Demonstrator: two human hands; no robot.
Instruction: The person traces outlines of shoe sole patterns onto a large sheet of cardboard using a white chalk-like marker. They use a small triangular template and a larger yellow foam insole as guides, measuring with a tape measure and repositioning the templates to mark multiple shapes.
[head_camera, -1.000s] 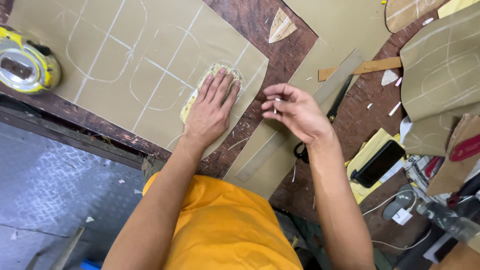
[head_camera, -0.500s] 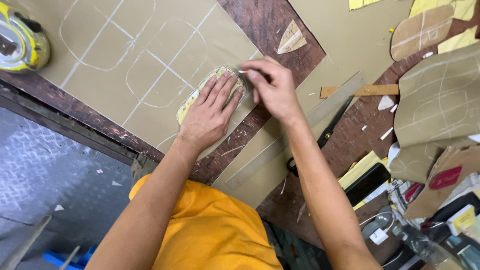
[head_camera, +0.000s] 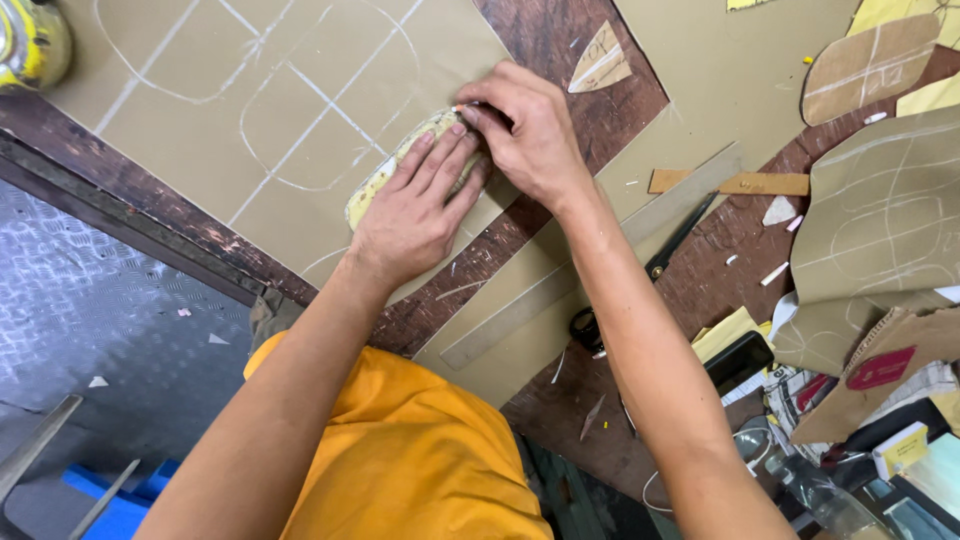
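Observation:
My left hand (head_camera: 415, 205) lies flat, fingers spread, pressing a rounded yellowish pattern piece (head_camera: 385, 170) onto a large tan sheet (head_camera: 250, 110) marked with white chalk outlines. My right hand (head_camera: 530, 125) is closed on a small piece of white chalk (head_camera: 462, 106), its tip at the top edge of the pattern, just above my left fingertips. Most of the pattern is hidden under my left hand.
A long clear ruler (head_camera: 600, 260) and black scissors (head_camera: 650, 270) lie to the right on the brown wooden table (head_camera: 560, 40). Cut tan pieces (head_camera: 880, 210), a black phone (head_camera: 738, 362) and a yellow tape measure (head_camera: 30, 40) sit around. Table edge (head_camera: 130, 220) borders a metal floor.
My right hand moved left from above the table to the pattern's top edge, bringing the chalk against it. My left hand stayed pressed on the pattern.

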